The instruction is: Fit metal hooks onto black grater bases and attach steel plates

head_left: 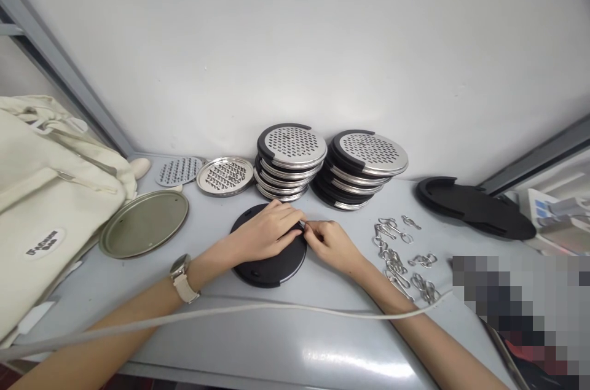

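A round black disc (271, 267) lies flat on the grey table, with two small dark slots near its rim. It has the same black round casing as the stacked graters. Over its upper part rests my left hand (270, 230), with thumb and fingers gripping at its right edge. My right hand (329, 242) meets it there, thumb and forefinger pinched together. A small shiny bit shows between the fingertips, but what it is stays hidden. To the right of my right forearm lie several loose metal clips with rings (394, 261).
Behind stand two stacks of round graters, a left stack (292, 150) and a right stack (369, 159). Left are loose grater plates (225, 176), an olive round lid (145, 224) and a cream bag (55, 193). Black casings (474, 206) lie right. A white cable (322, 311) crosses in front.
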Action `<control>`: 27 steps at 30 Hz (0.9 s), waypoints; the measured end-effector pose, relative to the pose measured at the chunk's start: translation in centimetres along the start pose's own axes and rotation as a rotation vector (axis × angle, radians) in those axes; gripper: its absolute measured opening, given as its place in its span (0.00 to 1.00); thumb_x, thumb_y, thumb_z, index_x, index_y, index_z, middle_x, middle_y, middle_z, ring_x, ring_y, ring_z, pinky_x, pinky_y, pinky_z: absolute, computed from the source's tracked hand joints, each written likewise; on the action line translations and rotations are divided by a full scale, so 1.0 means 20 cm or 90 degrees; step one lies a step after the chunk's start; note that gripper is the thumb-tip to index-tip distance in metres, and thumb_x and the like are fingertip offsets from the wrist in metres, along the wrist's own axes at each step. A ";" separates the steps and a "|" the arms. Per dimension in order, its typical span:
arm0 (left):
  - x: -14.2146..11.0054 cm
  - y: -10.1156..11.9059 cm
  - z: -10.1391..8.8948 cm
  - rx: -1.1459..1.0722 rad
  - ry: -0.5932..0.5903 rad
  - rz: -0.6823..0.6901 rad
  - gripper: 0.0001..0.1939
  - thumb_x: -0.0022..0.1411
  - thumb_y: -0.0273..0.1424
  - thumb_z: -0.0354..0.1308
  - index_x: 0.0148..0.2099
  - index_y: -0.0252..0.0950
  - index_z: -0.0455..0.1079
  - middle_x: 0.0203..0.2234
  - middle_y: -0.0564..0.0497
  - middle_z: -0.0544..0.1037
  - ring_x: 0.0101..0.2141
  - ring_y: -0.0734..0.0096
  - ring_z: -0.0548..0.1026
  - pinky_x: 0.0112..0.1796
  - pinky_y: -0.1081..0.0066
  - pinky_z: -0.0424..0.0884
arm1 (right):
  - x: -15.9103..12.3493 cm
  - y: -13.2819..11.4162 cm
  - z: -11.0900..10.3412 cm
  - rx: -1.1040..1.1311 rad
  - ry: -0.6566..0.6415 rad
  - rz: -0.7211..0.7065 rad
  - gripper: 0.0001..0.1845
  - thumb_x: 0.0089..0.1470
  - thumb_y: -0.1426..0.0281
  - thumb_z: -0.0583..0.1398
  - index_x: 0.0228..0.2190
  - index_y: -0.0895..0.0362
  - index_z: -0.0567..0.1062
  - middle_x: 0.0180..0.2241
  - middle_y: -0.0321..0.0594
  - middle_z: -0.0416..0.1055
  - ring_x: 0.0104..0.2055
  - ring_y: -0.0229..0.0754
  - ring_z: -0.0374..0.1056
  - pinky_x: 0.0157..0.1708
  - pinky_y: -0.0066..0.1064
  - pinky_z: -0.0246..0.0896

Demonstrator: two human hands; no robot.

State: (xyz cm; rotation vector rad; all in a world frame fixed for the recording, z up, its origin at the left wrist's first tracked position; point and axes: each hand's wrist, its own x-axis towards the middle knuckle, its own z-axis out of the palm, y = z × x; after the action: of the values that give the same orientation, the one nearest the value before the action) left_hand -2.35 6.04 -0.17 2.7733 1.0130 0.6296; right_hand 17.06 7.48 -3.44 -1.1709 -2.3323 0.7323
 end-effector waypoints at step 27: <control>0.00 0.00 0.00 0.008 0.005 0.003 0.10 0.67 0.25 0.46 0.49 0.34 0.62 0.38 0.45 0.74 0.41 0.62 0.71 0.45 0.63 0.61 | 0.00 0.00 0.00 -0.005 0.006 -0.007 0.16 0.58 0.69 0.49 0.19 0.56 0.57 0.17 0.30 0.55 0.21 0.33 0.50 0.24 0.26 0.43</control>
State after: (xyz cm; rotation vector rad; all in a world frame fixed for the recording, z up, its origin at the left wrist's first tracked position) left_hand -2.39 5.97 -0.24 2.7870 1.0149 0.6371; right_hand 17.05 7.49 -3.39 -1.1619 -2.3349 0.7126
